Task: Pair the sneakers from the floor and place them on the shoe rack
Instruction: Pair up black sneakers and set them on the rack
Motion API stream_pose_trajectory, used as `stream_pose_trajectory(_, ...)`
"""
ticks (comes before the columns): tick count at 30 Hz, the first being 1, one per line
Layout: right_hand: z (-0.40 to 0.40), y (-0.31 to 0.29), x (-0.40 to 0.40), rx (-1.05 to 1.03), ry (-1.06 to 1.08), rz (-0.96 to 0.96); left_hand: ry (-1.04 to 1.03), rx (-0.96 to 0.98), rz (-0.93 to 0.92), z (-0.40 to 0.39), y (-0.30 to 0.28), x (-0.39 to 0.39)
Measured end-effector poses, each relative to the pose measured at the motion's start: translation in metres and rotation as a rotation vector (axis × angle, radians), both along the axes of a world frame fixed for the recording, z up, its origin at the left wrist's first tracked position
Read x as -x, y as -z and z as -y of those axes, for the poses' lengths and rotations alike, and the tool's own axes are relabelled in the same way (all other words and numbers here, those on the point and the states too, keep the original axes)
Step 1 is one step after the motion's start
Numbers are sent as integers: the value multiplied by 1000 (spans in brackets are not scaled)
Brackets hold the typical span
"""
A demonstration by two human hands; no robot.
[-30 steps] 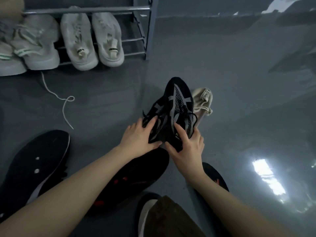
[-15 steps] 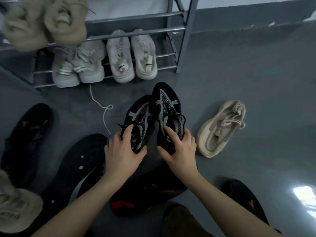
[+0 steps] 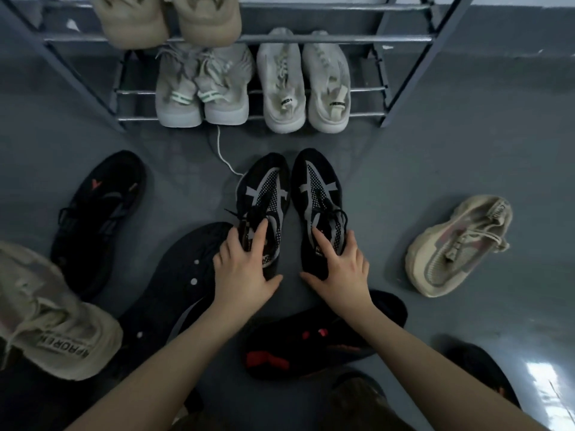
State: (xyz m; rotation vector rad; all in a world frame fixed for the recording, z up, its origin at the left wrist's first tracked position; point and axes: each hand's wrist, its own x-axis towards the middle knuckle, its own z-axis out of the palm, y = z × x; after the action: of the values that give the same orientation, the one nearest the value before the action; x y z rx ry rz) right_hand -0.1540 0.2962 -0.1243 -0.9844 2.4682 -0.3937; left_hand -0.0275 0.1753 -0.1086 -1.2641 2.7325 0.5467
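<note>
Two matching black sneakers with grey stripes stand side by side on the grey floor, toes toward the shoe rack (image 3: 249, 38). My left hand (image 3: 242, 269) grips the heel opening of the left black sneaker (image 3: 264, 185). My right hand (image 3: 339, 269) grips the heel opening of the right black sneaker (image 3: 317, 185), index finger inside the collar. The rack's bottom shelf holds a grey pair (image 3: 199, 88) and a white pair (image 3: 305, 88). A beige pair (image 3: 168, 17) sits on the shelf above.
Loose shoes lie around: a beige sneaker (image 3: 457, 247) on the right, a beige sneaker (image 3: 46, 312) at the left, a black one (image 3: 96, 219) left of centre, an upturned black sole (image 3: 174, 281), a black-and-red sneaker (image 3: 326, 337) beneath my arms. A white lace (image 3: 222, 154) trails from the rack.
The two black sneakers have been set apart, straightened parallel and moved nearer the rack. The view has tilted up and left, showing more of the rack.
</note>
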Motion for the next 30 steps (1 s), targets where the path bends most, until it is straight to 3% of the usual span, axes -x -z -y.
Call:
stream_pose_trajectory(6,5,-13,-6,194,64,70,-18,-72,-194,6,-11,-3)
stream_pose_trajectory(19,-13,-124,-28,511,95,-117,-123,54,-604,-12,-128,-5)
stream_pose_trajectory(30,41,-208,50,685,67,-206,-84,31,-770,45,-201,57)
